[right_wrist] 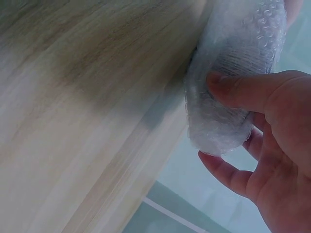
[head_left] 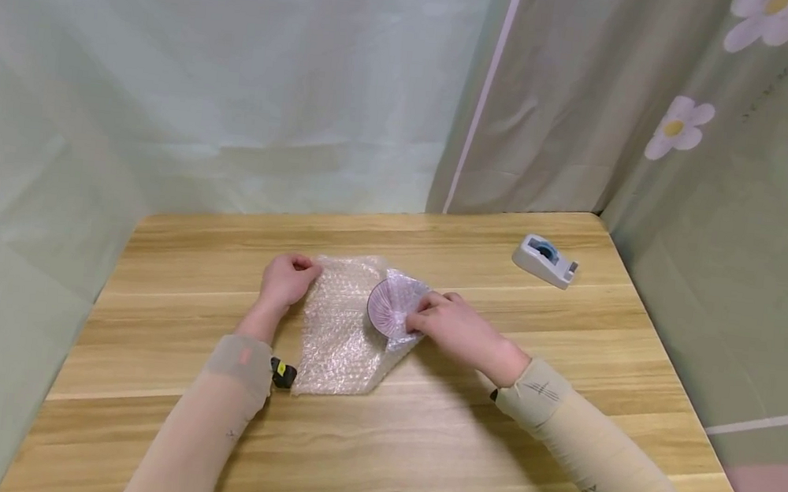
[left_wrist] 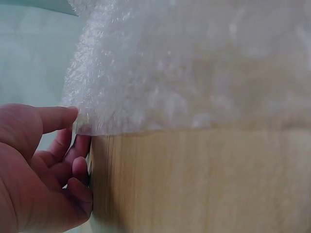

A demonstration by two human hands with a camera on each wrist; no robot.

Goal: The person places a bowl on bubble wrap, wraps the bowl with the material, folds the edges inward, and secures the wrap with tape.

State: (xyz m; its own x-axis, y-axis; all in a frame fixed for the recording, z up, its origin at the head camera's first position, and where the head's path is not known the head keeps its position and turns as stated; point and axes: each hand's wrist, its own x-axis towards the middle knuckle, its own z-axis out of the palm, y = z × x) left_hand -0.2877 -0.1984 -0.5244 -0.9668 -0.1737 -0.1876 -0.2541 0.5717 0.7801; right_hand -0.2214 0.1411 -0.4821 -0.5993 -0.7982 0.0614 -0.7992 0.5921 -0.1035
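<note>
A sheet of clear bubble wrap (head_left: 339, 332) lies on the wooden table. On its right part sits a round, dish-like thing (head_left: 382, 308), purple-white with fine lines fanning from its middle and a dark rim. The wrap's right side is folded up over part of it. My left hand (head_left: 287, 282) pinches the sheet's far left corner between thumb and finger, also in the left wrist view. At the fold, my right hand (head_left: 460, 332) grips the wrap and the dish beneath. In the right wrist view its thumb (right_wrist: 233, 90) presses the wrapped, ridged surface, with fingers behind.
A grey tape dispenser (head_left: 544, 260) with a blue-cored roll stands at the table's far right. Pale curtains (head_left: 294, 94) hang behind and on both sides of the wooden table (head_left: 359, 464). A small black device (head_left: 283, 373) sits at my left wrist.
</note>
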